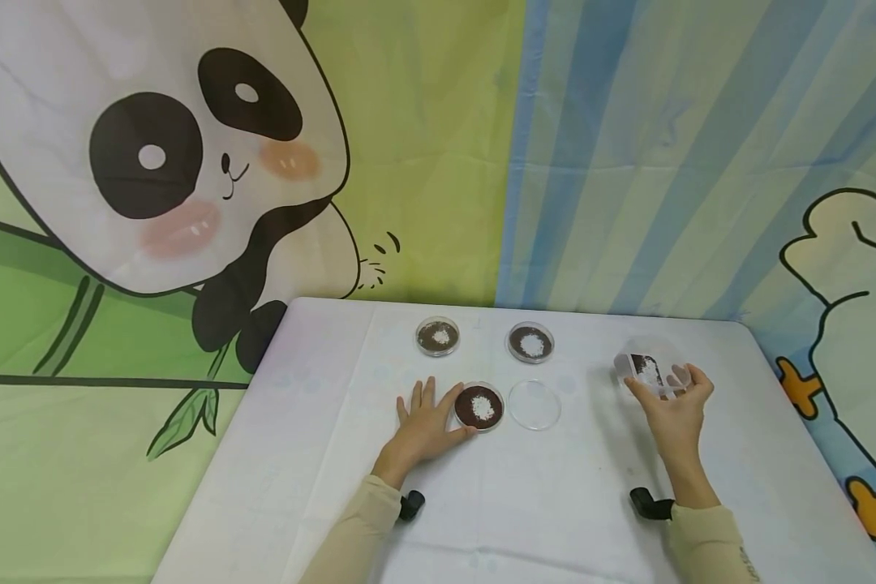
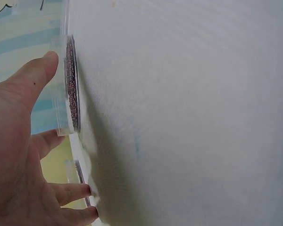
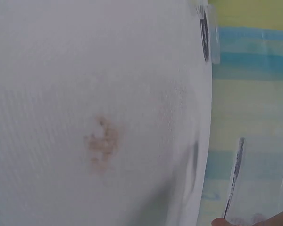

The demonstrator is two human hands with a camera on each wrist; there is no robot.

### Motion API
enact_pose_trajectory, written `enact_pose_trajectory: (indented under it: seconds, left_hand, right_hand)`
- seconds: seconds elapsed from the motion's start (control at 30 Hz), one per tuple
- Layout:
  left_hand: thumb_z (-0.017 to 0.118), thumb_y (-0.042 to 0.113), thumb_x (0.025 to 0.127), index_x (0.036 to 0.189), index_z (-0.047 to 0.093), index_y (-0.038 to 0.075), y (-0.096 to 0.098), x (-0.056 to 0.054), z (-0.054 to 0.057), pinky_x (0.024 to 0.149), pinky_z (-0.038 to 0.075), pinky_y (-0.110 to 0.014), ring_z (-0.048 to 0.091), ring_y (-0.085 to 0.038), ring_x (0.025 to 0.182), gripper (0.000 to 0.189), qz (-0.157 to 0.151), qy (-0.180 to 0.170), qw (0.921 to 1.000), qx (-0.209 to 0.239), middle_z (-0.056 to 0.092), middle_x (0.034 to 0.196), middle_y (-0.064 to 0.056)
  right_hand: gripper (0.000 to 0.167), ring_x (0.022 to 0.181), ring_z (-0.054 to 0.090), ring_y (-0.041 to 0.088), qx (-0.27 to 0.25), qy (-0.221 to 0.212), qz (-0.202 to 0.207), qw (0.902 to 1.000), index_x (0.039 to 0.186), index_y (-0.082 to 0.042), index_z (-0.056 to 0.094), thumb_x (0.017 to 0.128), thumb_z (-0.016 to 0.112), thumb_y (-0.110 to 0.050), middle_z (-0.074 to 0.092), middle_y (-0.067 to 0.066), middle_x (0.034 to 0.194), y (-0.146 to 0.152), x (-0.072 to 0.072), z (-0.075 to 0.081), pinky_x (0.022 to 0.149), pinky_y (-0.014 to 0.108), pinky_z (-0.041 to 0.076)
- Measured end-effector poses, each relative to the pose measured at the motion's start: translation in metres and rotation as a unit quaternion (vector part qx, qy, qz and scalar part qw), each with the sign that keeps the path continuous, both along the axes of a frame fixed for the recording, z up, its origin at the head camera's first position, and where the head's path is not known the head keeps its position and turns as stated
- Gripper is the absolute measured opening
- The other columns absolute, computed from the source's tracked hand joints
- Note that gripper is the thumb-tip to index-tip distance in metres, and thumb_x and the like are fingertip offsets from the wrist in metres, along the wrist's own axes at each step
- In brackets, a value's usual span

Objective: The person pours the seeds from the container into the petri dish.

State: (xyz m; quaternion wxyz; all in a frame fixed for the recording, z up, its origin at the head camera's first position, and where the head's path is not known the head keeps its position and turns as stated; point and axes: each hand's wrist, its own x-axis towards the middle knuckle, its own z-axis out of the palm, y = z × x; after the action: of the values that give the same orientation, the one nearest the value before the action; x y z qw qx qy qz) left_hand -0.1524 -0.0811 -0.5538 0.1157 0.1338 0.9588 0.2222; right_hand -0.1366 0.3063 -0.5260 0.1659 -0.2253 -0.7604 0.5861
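Note:
My left hand (image 1: 427, 430) rests on the white table, its thumb and index finger pinching the sides of a round petri dish (image 1: 479, 407). Dark brown granules fill the dish (image 2: 71, 89), with a white patch on top. Over the table's right side my right hand (image 1: 675, 422) grips a clear plastic tub (image 1: 653, 365) with a black-and-white marking on its side. The tub is held above the cloth and looks tilted; its contents are hard to make out. In the right wrist view only fingertips (image 3: 269, 222) show at the tub's lower edge.
Two more filled petri dishes (image 1: 438, 336) (image 1: 530, 342) stand farther back. A clear round lid (image 1: 534, 405) lies right of the pinched dish. Behind the table (image 1: 555, 503) hangs a printed cloth (image 1: 438, 146). A brownish stain (image 3: 102, 143) marks the tablecloth.

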Motion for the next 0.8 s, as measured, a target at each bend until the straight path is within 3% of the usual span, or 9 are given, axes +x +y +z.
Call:
enact_pose_trajectory:
  seconds: [0.13, 0.3, 0.8]
  left_hand:
    - [0.064, 0.065, 0.088, 0.157, 0.034, 0.03, -0.001, 0.001, 0.001, 0.109, 0.001, -0.074, 0.003, -0.048, 0.148, 0.082, 0.0, -0.004, 0.9999, 0.014, 0.013, 0.162, -0.025]
    - [0.063, 0.065, 0.089, 0.157, 0.033, 0.03, -0.002, 0.001, 0.001, 0.108, 0.001, -0.074, 0.003, -0.048, 0.148, 0.083, -0.003, -0.004, 0.9999, 0.015, 0.012, 0.162, -0.025]
    - [0.063, 0.064, 0.089, 0.157, 0.034, 0.028, 0.0, 0.002, 0.002, 0.108, 0.002, -0.075, 0.004, -0.049, 0.148, 0.083, -0.004, -0.002, 0.9999, 0.01, 0.014, 0.161, -0.026]
  right_hand:
    - [0.104, 0.141, 0.029, 0.028, 0.014, -0.041, -0.023, 0.9988, 0.155, -0.023, 0.007, 0.083, 0.081, -0.038, 0.026, 0.005, 0.159, 0.01, -0.001, -0.004, 0.106, 0.049, 0.035]
    - [0.106, 0.146, 0.024, 0.03, -0.004, -0.066, -0.037, 0.9972, 0.154, -0.023, 0.004, 0.084, 0.081, -0.039, 0.02, 0.007, 0.163, 0.022, -0.003, -0.011, 0.113, 0.049, 0.029]
    - [0.105, 0.144, 0.025, 0.04, -0.026, -0.072, -0.045, 0.996, 0.153, -0.017, 0.002, 0.085, 0.081, -0.033, 0.015, 0.015, 0.163, 0.027, 0.0, -0.015, 0.112, 0.05, 0.028]
